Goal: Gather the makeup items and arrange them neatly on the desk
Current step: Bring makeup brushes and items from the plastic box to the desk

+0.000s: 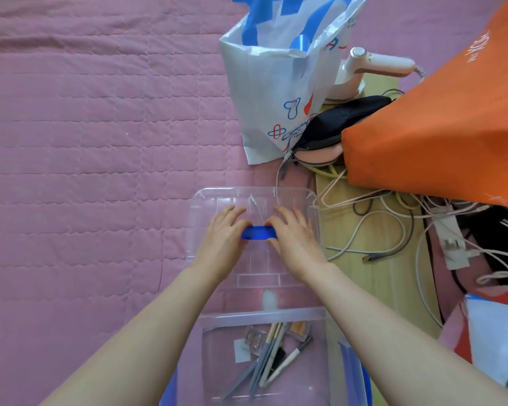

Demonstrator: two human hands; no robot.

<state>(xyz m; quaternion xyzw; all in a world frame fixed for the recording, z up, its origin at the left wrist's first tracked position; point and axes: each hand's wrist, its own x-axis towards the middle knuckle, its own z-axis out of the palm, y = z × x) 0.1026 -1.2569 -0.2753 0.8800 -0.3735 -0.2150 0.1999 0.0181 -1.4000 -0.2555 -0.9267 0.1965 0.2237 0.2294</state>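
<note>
A: Where are your hands?

B: Both rest on the clear plastic lid (217, 200), which lies flat on the pink quilted bedspread (85, 142), close to its right edge. Your left hand (223, 232) and your right hand (294, 232) meet at the blue handle (258, 232) in the lid's middle. The fingers of each are spread over the lid and the thumbs press against the handle's two ends. Whether you truly pinch the handle or only touch it, I cannot tell.

A: And the makeup items?

B: They lie in the clear storage box (261, 317) just below the lid, at the near edge of the bedspread, between your forearms. You can see a bundle of makeup brushes (264, 364), a pencil-like stick (291, 358) beside them, and a small clear compact (254, 342) at their upper ends. The box's blue clips show at its lower sides.

A: What lies to your right?

B: A strip of wooden floor (343, 230) runs along the bedspread's right edge, covered with tangled cables (393, 218). Beyond the lid stands a white plastic bag with blue print (264, 98), and an orange bag (437, 127) sits to its right. Between them lies a black pouch (343, 112), with a pale pink handheld appliance (379, 65) behind it.
</note>
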